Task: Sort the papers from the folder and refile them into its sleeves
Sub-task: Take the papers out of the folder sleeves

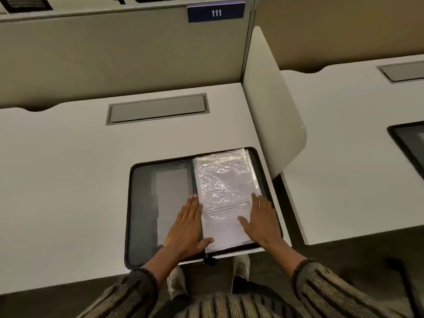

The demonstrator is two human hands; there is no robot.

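A black zip folder [142, 203] lies open at the front right corner of the white desk [68, 180]. Its right half holds a stack of crinkled clear sleeves [226, 180] with a printed paper showing through the top one. My left hand [187, 228] lies flat with straight fingers along the folder's spine, its thumb on the sleeve's lower left corner. My right hand [261, 220] rests flat on the lower right part of the top sleeve, fingers spread. The folder's left inner cover shows a grey pocket [171, 203].
A grey cable hatch [158, 109] is set in the desk behind the folder. A white divider panel [273, 106] stands just right of the folder. The neighbouring desk [344, 145] carries another dark folder [410, 148] at the right edge. My shoes [241, 269] show below the desk.
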